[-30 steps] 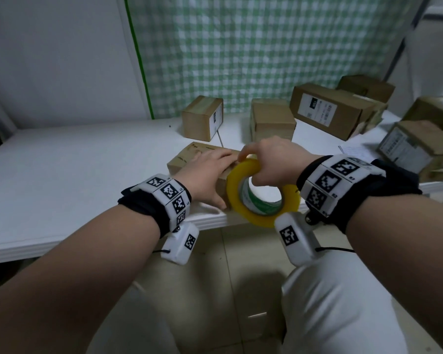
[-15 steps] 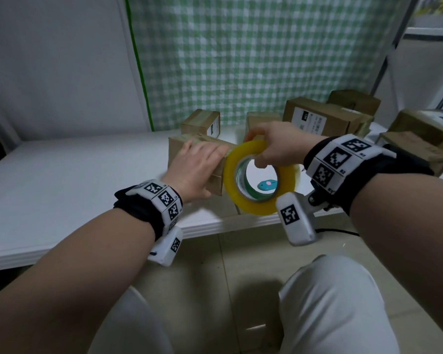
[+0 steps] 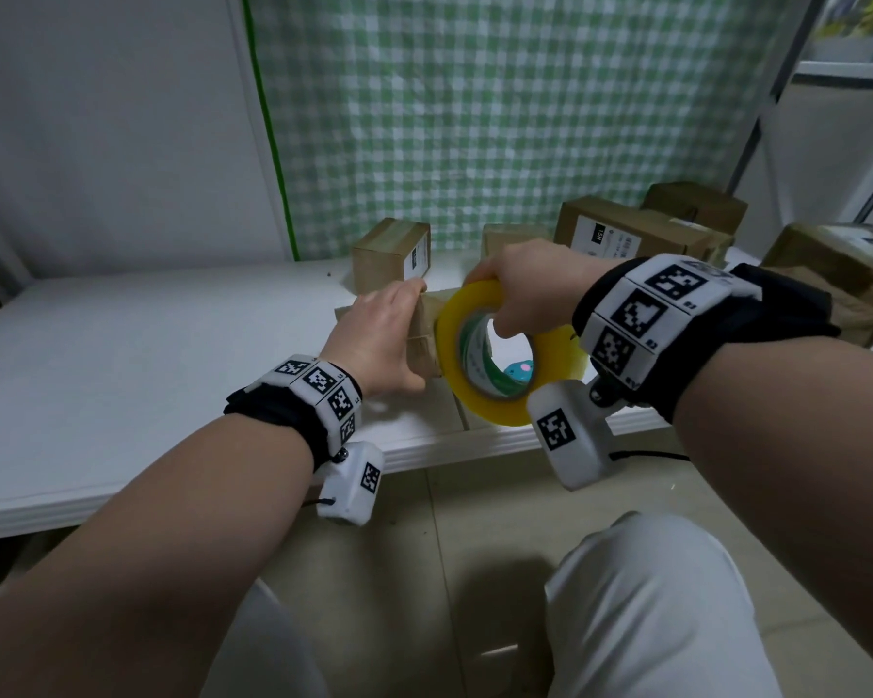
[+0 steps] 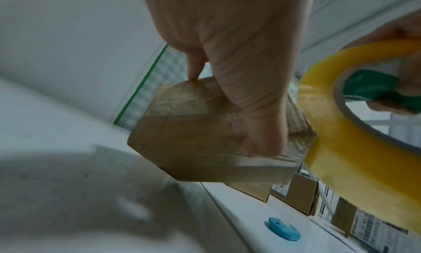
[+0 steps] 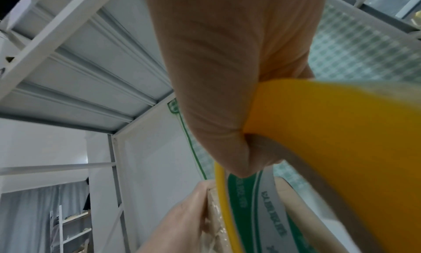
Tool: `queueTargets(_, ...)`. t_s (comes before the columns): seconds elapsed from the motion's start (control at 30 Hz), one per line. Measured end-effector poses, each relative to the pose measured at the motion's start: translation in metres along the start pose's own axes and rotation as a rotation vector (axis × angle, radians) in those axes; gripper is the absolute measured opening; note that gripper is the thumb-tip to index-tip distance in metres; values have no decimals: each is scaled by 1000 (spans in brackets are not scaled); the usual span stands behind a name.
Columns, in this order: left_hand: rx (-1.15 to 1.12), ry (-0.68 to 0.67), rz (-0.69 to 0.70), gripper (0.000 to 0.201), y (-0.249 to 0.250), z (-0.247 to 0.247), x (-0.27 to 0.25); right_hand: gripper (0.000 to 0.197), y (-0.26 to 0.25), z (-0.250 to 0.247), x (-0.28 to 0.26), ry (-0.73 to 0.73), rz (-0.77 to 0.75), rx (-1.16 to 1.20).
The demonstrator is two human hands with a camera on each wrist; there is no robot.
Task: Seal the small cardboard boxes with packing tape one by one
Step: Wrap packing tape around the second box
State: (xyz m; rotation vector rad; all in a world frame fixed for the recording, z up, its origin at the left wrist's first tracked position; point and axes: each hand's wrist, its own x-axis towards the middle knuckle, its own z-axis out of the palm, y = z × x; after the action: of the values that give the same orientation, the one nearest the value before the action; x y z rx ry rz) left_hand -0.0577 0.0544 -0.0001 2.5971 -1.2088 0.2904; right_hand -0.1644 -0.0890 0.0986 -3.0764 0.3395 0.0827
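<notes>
My left hand grips a small cardboard box and holds it lifted above the white table. In the left wrist view the thumb presses clear tape onto the small cardboard box. My right hand grips a yellow roll of packing tape by its rim, fingers through the green-printed core. The roll stands on edge against the box's right side. A band of tape runs from the roll over the box.
Several more cardboard boxes stand at the back of the table: a small one, a labelled long one, others at the right. A blue tape cutter lies on the table. A green-checked curtain hangs behind.
Both hands have lifted the box and the tape roll up off the table and away from me. The roll has turned more on edge against the box.
</notes>
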Motion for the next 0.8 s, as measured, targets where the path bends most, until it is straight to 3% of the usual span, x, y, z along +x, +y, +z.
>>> queueTargets(0.3,-56,35,-49,105,-8,4,8,67,-7,-2,2,-88,-7,-79)
queueTargets(0.53,-38,-50,-22,98,-19,19,-5,67,-8,31,-3,-203,31,221)
queueTargets(0.7,-71,-142,-10,73,-21,19,-12,60,-4,63,-12,-225,92,450)
queueTargets(0.8,-250,-221,-104,52,-23,6,1,64,0,73,-17,-238,142,709)
